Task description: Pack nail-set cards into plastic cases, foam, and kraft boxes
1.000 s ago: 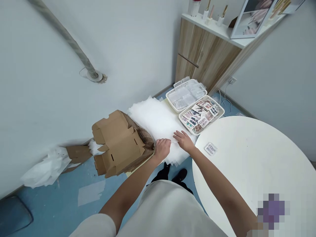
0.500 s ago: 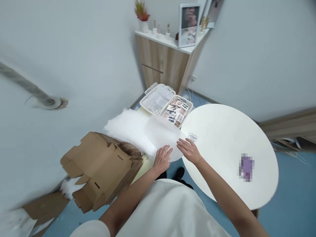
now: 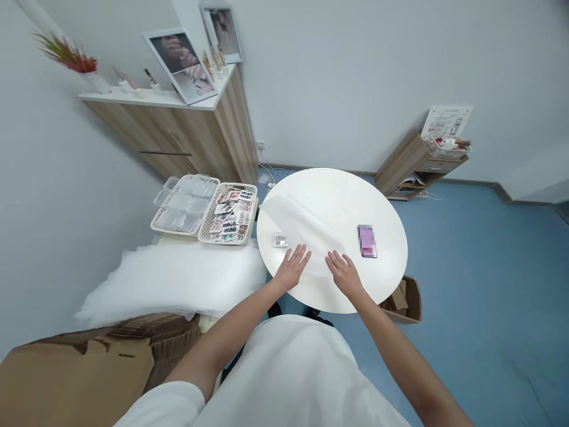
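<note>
Over the round white table, a thin white packing sheet spreads out from my hands, its far left part raised and folding over. My left hand is at its near left edge, fingers straight and apart on top. At the near right edge is my right hand, fingers extended over the sheet. Both hands hold the sheet; the grip beneath is hidden. A small clear case with pale pieces lies just left of the sheet. To the right lies a purple, pixelated item.
Left of the round table lies a stack of white sheets. Behind it are a basket of carded small items and a basket of clear boxes. Flattened cardboard boxes lie near left. An open carton stands under the table's right side.
The view has turned right. Both hands have carried the sheet from beside the stack onto the round table, where its far part now lifts and folds.
</note>
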The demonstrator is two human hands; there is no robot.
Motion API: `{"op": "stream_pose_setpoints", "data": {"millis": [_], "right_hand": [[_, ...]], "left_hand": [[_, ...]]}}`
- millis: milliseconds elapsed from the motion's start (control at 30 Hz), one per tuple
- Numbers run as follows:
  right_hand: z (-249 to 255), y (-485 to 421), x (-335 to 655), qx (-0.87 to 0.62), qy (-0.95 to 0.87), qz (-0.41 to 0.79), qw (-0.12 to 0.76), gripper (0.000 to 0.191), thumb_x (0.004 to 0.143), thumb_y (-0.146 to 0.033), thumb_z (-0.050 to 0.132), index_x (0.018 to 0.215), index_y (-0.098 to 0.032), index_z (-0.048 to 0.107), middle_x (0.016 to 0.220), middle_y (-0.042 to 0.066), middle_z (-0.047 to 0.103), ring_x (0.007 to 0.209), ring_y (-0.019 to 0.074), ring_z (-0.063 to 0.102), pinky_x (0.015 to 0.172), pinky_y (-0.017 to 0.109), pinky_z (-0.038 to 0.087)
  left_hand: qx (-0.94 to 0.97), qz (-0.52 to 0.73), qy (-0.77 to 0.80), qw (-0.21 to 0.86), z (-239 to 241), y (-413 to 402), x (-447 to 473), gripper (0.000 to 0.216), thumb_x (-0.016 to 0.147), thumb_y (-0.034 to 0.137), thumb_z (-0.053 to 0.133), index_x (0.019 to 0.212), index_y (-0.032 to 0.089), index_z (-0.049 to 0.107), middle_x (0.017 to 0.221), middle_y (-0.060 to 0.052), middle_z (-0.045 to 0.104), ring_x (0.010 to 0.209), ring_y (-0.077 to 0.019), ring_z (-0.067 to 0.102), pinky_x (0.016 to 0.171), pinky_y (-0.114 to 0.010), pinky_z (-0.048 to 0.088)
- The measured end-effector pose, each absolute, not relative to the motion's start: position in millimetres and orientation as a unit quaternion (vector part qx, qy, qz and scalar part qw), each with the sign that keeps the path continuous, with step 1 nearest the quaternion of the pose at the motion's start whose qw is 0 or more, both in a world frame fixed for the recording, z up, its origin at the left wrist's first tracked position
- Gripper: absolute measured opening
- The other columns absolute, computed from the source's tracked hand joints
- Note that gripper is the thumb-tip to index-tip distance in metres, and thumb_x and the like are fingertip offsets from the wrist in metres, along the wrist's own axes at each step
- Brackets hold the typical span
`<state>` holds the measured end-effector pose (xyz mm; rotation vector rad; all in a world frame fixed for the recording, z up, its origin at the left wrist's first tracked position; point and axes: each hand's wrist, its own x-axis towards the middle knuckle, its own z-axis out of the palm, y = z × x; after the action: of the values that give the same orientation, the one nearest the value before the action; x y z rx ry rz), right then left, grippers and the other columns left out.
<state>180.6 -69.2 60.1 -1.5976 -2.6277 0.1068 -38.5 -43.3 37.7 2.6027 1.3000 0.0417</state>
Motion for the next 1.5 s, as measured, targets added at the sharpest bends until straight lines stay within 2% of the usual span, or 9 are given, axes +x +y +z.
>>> {"op": "stream_pose_setpoints", "data": {"millis": [267, 433, 567, 633, 700, 833, 1000, 1200, 1500], "right_hand": [[12, -76, 240, -0.548, -0.823, 0.138, -0.058, 0.049, 0.078, 0.0, 0.033, 0.122, -0.018, 0.047, 0.132, 0.011, 0.043, 0.125, 0.0234, 0.035, 0.097, 0.039, 0.03], [-9, -71, 254, -0.534, -0.809, 0.221, -0.105, 0.045, 0.081, -0.015, 0.04, 0.126, -0.018, 0.041, 0.134, 0.013, 0.041, 0.123, 0.0242, 0.037, 0.087, 0.037, 0.039], [-20, -71, 261, -0.491, -0.814, 0.281, -0.131, 0.064, 0.074, -0.043, 0.054, 0.13, -0.017, 0.036, 0.14, 0.014, 0.03, 0.128, 0.0281, 0.027, 0.09, 0.041, 0.036], [-25, -68, 263, -0.481, -0.824, 0.276, -0.118, 0.059, 0.076, -0.039, 0.053, 0.129, -0.018, 0.037, 0.14, 0.013, 0.03, 0.13, 0.0269, 0.024, 0.094, 0.041, 0.033], [-31, -63, 265, -0.478, -0.837, 0.247, -0.097, 0.052, 0.078, -0.023, 0.05, 0.129, -0.019, 0.038, 0.142, 0.012, 0.028, 0.131, 0.0251, 0.023, 0.097, 0.041, 0.03], [-46, -54, 269, -0.474, -0.853, 0.202, -0.083, 0.059, 0.074, -0.004, 0.043, 0.13, -0.021, 0.036, 0.144, 0.009, 0.021, 0.132, 0.0236, 0.02, 0.101, 0.044, 0.026], [-60, -61, 278, -0.497, -0.836, 0.218, -0.083, 0.057, 0.076, -0.005, 0.039, 0.13, -0.02, 0.036, 0.143, 0.01, 0.023, 0.132, 0.0244, 0.022, 0.101, 0.048, 0.024], [-56, -76, 270, -0.549, -0.795, 0.247, -0.076, 0.047, 0.08, -0.015, 0.04, 0.127, -0.018, 0.04, 0.142, 0.012, 0.027, 0.129, 0.026, 0.026, 0.093, 0.041, 0.036], [-45, -76, 264, -0.605, -0.751, 0.257, -0.065, 0.042, 0.077, -0.012, 0.042, 0.118, -0.019, 0.048, 0.137, 0.011, 0.035, 0.125, 0.0257, 0.032, 0.09, 0.039, 0.038]], "left_hand": [[0.885, -0.117, 0.407, 0.194, 1, -22, 29, 0.082, 0.067, 0.012, 0.049, 0.139, 0.02, 0.01, 0.147, -0.009, 0.009, 0.134, -0.0218, -0.002, 0.107, -0.047, 0.002], [0.835, -0.204, 0.427, 0.282, -11, -19, 38, 0.1, 0.058, 0.04, 0.065, 0.139, 0.02, 0.01, 0.146, -0.012, 0.009, 0.133, -0.0293, -0.006, 0.103, -0.054, -0.004], [0.784, -0.25, 0.458, 0.338, -15, -27, 35, 0.107, 0.055, 0.063, 0.059, 0.14, 0.019, 0.01, 0.146, -0.013, 0.005, 0.133, -0.0325, -0.006, 0.101, -0.057, -0.003], [0.746, -0.253, 0.516, 0.336, -19, -34, 36, 0.1, 0.062, 0.068, 0.048, 0.14, 0.017, 0.01, 0.146, -0.014, 0.003, 0.133, -0.033, -0.003, 0.101, -0.057, 0.002], [0.711, -0.252, 0.576, 0.316, -24, -43, 40, 0.094, 0.068, 0.067, 0.041, 0.14, 0.015, 0.009, 0.146, -0.016, 0.0, 0.133, -0.0339, -0.002, 0.101, -0.058, 0.008], [0.695, -0.258, 0.614, 0.272, -37, -55, 50, 0.094, 0.068, 0.056, 0.05, 0.139, 0.013, 0.006, 0.145, -0.018, -0.004, 0.133, -0.0338, -0.006, 0.101, -0.057, 0.01], [0.709, -0.234, 0.622, 0.235, -46, -52, 56, 0.087, 0.071, 0.048, 0.053, 0.14, 0.018, 0.009, 0.146, -0.015, -0.006, 0.132, -0.0324, -0.01, 0.103, -0.055, 0.004], [0.724, -0.216, 0.608, 0.245, -48, -30, 58, 0.078, 0.077, 0.052, 0.042, 0.139, 0.018, 0.011, 0.146, -0.015, -0.004, 0.133, -0.0324, -0.008, 0.102, -0.055, 0.005], [0.763, -0.212, 0.551, 0.262, -45, -6, 42, 0.082, 0.072, 0.042, 0.054, 0.139, 0.02, 0.012, 0.147, -0.014, -0.003, 0.132, -0.0336, -0.007, 0.102, -0.054, 0.005]]}}
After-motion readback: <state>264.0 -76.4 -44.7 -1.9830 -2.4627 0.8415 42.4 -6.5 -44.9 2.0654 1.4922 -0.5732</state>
